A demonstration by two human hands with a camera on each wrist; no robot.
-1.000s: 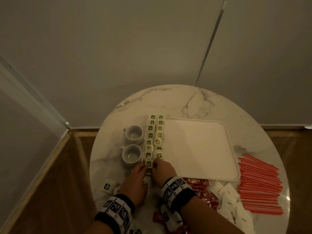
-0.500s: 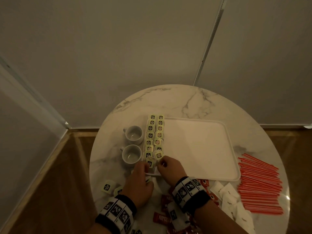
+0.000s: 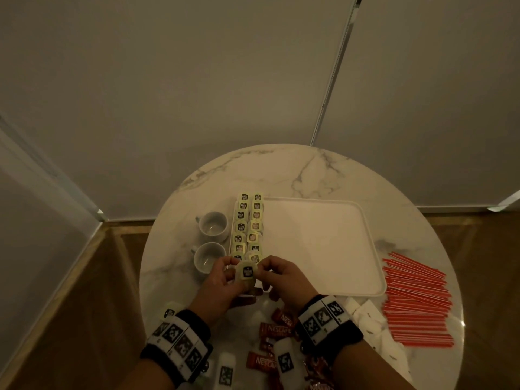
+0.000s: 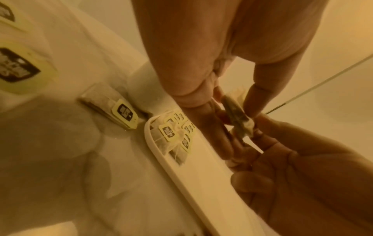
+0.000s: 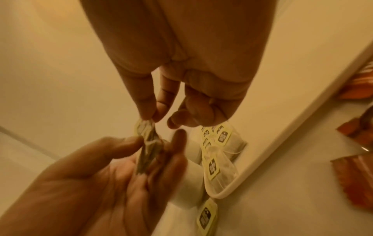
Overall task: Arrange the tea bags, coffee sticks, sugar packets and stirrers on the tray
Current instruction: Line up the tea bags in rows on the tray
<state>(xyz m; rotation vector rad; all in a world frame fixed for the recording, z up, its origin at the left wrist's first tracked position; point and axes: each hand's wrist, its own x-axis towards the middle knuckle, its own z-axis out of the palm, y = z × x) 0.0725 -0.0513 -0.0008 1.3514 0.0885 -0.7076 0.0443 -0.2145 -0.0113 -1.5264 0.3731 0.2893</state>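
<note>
Both hands, left hand point(image 3: 222, 280) and right hand point(image 3: 277, 275), now pinch one tea bag point(image 3: 247, 273) lifted off the tray's point(image 3: 323, 249) near-left corner (probably straightening it); the rows stay unfinished.

Round table point(image 3: 281, 170) fills lower centre of your head view. Tray point(image 3: 323, 243) sits mid-table, w/ two columns of tea bags point(image 3: 249, 223) along its left edge. Two cups point(image 3: 212, 226) just left of tray. Stirrers point(image 3: 416, 296) at right; sugar packets point(image 3: 365, 319) and coffee sticks point(image 3: 274, 330) below tray.
</note>
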